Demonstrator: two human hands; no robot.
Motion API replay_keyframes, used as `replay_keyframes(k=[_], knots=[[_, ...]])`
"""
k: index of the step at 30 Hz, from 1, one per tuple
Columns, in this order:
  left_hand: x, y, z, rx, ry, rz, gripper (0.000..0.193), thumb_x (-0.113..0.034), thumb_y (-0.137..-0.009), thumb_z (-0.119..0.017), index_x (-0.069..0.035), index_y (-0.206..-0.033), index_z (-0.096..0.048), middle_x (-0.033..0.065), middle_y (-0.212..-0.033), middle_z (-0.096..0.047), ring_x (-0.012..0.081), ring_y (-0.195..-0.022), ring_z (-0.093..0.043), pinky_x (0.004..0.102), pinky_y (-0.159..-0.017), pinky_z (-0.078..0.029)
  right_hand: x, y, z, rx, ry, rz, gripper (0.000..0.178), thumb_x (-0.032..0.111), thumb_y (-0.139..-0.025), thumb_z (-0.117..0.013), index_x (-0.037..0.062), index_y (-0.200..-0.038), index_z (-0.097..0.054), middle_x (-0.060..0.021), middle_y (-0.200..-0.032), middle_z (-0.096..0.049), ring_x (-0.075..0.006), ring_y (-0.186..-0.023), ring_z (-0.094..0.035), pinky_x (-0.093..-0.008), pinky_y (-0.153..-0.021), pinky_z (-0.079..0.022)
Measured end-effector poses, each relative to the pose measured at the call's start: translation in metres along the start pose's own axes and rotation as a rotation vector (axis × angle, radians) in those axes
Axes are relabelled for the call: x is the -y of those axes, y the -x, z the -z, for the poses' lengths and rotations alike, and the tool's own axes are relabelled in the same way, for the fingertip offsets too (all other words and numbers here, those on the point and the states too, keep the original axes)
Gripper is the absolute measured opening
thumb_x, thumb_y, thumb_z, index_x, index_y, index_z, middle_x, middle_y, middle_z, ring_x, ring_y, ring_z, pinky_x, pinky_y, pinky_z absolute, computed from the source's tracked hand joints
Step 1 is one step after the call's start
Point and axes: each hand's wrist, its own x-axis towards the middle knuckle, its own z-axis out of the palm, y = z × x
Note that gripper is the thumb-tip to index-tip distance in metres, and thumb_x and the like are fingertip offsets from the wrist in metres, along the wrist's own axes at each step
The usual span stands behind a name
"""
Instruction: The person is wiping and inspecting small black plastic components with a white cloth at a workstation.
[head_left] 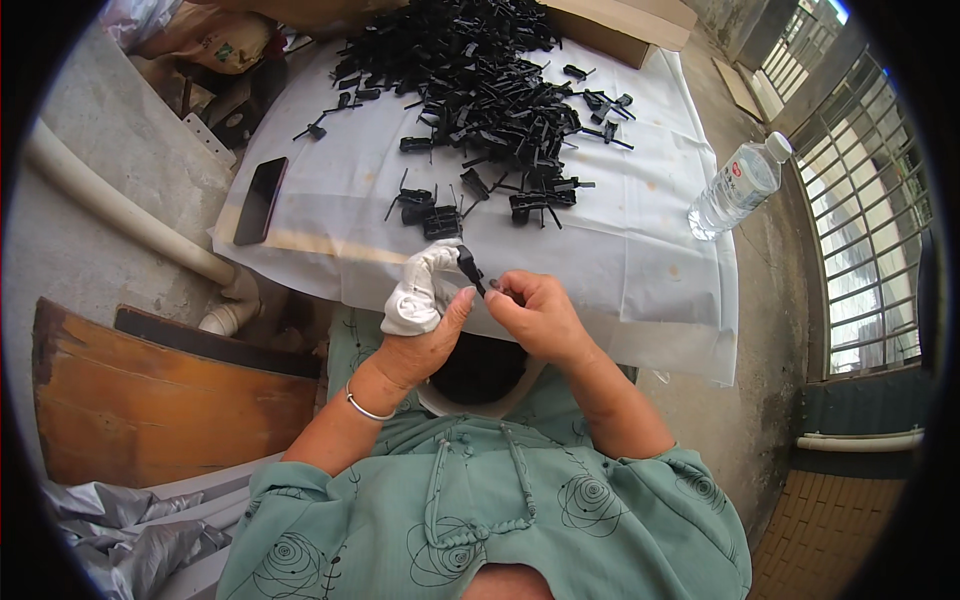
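My left hand (428, 310), partly covered by a white cloth glove with the thumb bare, is closed around a small black plastic part (470, 266). The part is held upright just past the near edge of the table. My right hand (535, 312) is bare and pinches at the lower end of that same part; the fingertips hide exactly what they grip. Beyond my hands, a big heap of similar black plastic parts (480, 90) with thin stems spreads over the table. A few loose ones lie close to my left hand. Below my hands, a round container (440, 402) holds dark contents in my lap.
White plastic sheeting (650, 250) covers the table. A phone (262, 202) lies on the left side, and a clear water bottle (738, 188) stands at the right edge. An open cardboard box (600, 30) sits at the back. A curved wooden panel (160, 400) leans at lower left.
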Motion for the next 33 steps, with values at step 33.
replay_keyframes(k=[33], knots=[[-0.017, 0.002, 0.014, 0.107, 0.560, 0.349, 0.030, -0.004, -0.090, -0.046, -0.002, -0.119, -0.039, 0.0032, -0.086, -0.053, 0.0071, -0.063, -0.048, 0.0201, -0.055, -0.043, -0.006, -0.001, -0.003, 0.202, 0.161, 0.269, 0.013, 0.013, -0.083, -0.060, 0.0011, -0.088, -0.061, -0.0012, -0.065, -0.054, -0.0090, -0.059, -0.047, -0.0245, -0.054, -0.040]])
